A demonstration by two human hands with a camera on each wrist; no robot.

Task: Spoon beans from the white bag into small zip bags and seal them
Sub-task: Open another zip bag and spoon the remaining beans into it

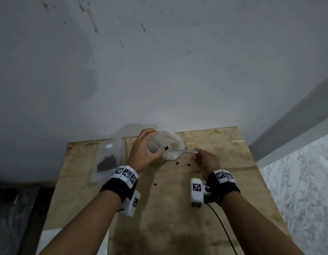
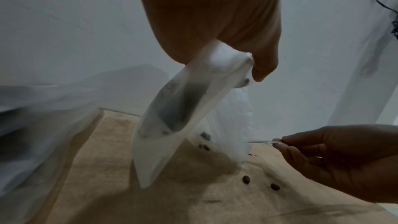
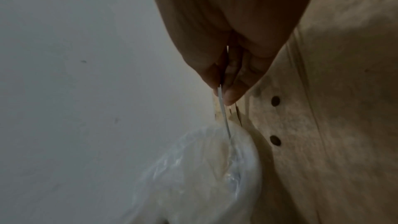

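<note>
A wooden counter (image 1: 178, 199) against a grey wall carries the white bag (image 1: 175, 144), its mouth held up by the left hand (image 1: 143, 150), fingers curled round the plastic along with a small zip bag (image 2: 172, 117), contents blurred. The right hand (image 1: 207, 161) pinches a spoon (image 1: 183, 151) whose bowl is hidden inside the white bag. Left of the left fingers lies a filled zip bag (image 1: 108, 159). Loose beans (image 1: 188, 164) dot the counter near the right fingers.
</note>
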